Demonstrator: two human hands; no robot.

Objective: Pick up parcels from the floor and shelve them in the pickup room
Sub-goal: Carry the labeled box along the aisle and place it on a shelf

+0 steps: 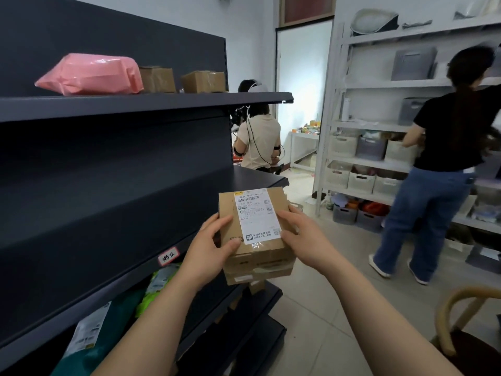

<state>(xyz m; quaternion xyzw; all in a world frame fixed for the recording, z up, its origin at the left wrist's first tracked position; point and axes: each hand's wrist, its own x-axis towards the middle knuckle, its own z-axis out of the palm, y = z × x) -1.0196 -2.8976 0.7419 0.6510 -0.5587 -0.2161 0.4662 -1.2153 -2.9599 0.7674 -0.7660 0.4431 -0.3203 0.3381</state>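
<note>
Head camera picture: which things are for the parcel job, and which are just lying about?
For the job: cardboard parcel, left hand and right hand gripping it, dark shelf, pink bag parcel.
Just lying about: white rack, baskets, wooden chair.

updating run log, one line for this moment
left hand: grips labelled box | right hand: grips it too | shelved: not yet

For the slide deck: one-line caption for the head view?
Left hand and right hand hold a labelled box beside a dark shelf.
</note>
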